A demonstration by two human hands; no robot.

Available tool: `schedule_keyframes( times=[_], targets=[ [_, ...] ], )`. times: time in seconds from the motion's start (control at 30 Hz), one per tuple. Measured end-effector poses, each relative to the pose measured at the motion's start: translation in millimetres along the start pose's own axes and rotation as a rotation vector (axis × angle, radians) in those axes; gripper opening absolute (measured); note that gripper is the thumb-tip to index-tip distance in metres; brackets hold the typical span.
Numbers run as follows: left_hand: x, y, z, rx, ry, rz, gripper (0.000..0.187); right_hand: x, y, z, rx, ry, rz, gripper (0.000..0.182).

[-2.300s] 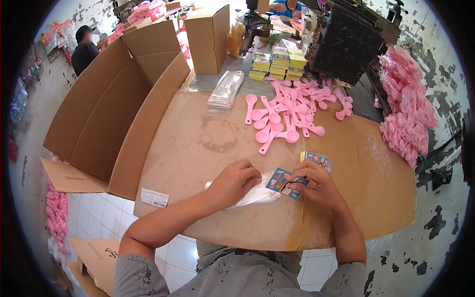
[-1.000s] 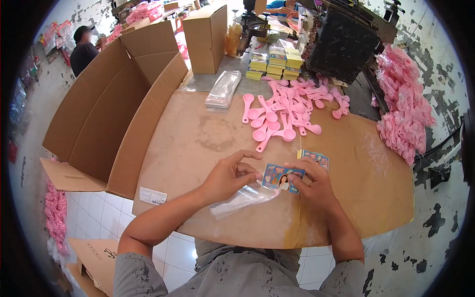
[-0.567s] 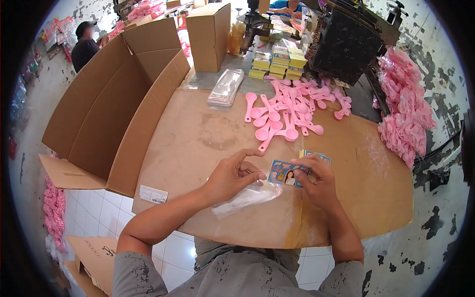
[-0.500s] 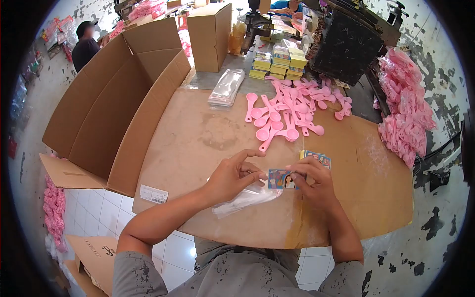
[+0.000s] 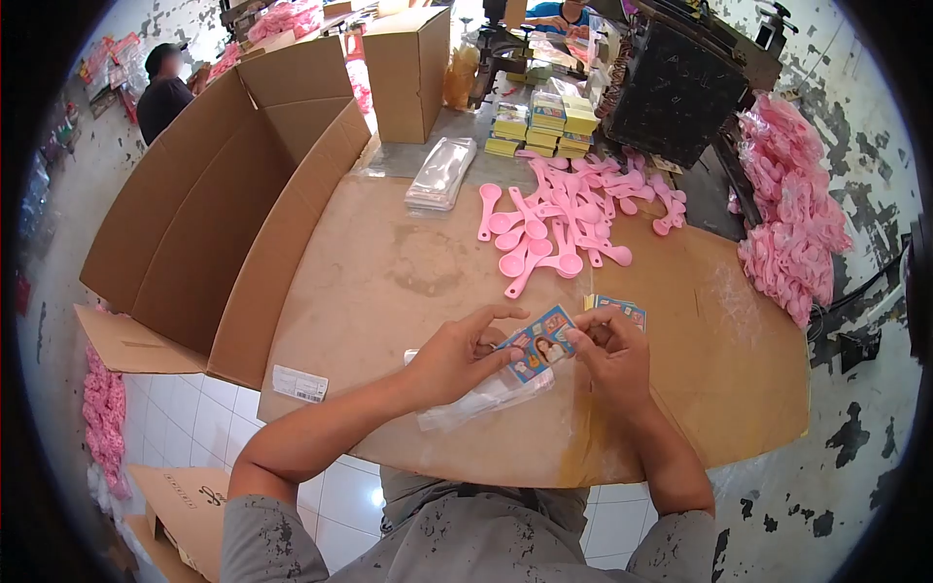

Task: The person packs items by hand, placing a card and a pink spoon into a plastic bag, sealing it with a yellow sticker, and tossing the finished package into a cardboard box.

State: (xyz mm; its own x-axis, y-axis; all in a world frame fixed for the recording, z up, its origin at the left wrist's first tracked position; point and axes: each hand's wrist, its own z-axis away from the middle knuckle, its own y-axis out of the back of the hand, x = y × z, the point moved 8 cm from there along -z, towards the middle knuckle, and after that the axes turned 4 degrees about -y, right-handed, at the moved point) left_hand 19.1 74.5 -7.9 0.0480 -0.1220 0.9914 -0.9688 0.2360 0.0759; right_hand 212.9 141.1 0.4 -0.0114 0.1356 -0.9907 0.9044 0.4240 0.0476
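Observation:
A small printed card, blue with a picture on it, is held tilted between my two hands. My left hand has its thumb at the card's left end, with the index finger stretched out above. The right end is pinched between thumb and fingers of my right hand. Clear plastic bags lie on the table under the card and my left hand. Just behind my right hand is a small stack of similar cards, partly hidden by the fingers.
Pink measuring spoons lie piled beyond my hands. A bundle of clear bags and stacked cards are farther back. A large open carton stands left; bagged pink items hang right. Two people are in the background.
The card has turned from level to tilted, its right end higher, and more of its face shows. My left thumb now meets its left end.

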Motion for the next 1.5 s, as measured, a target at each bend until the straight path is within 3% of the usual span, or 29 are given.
schedule_keyframes(
  times=[0.1, 0.2, 0.3, 0.4, 0.5, 0.8, 1.1, 1.2, 1.3, 1.4, 1.5],
  targets=[
    [1, 1, 1, 0.023, 0.009, 0.019, 0.048, -17, -16, 2, -0.127, 0.097, 0.398, 0.019],
    [4, 4, 2, -0.004, 0.084, -0.009, 0.046, -30, -40, 2, -0.415, 0.244, 0.45, 0.014],
    [-4, 6, 1, 0.012, 0.058, -0.009, 0.044, -37, -27, -25, -0.272, 0.292, 0.673, 0.02],
    [-11, 5, -2, 0.017, 0.022, 0.036, 0.041, -49, -38, -52, -0.162, 0.556, 0.941, 0.024],
    [-7, 4, -2, 0.009, -0.013, 0.056, 0.039, -25, -58, -75, -0.253, 0.729, 1.191, 0.029],
    [-12, 9, -4, -0.011, -0.032, 0.064, 0.041, -20, -71, -90, -0.448, 0.721, 1.31, 0.027],
    [-11, 4, -3, -0.024, -0.054, 0.17, 0.043, -8, -71, -93, -0.632, 0.592, 1.156, 0.024],
    [2, 4, -2, -0.003, -0.065, 0.214, 0.043, -30, -68, -78, -0.492, 0.742, 1.146, 0.023],
    [7, 7, 0, 0.021, -0.077, 0.212, 0.043, -70, -45, -70, -0.254, 0.706, 0.759, 0.032],
    [11, 10, 0, 0.044, -0.057, 0.219, 0.043, -45, -5, -71, -0.096, 0.227, 0.134, 0.035],
    [8, 7, -1, 0.045, -0.023, 0.218, 0.041, -62, -9, -51, -0.059, 0.068, -0.091, 0.041]
  ],
)
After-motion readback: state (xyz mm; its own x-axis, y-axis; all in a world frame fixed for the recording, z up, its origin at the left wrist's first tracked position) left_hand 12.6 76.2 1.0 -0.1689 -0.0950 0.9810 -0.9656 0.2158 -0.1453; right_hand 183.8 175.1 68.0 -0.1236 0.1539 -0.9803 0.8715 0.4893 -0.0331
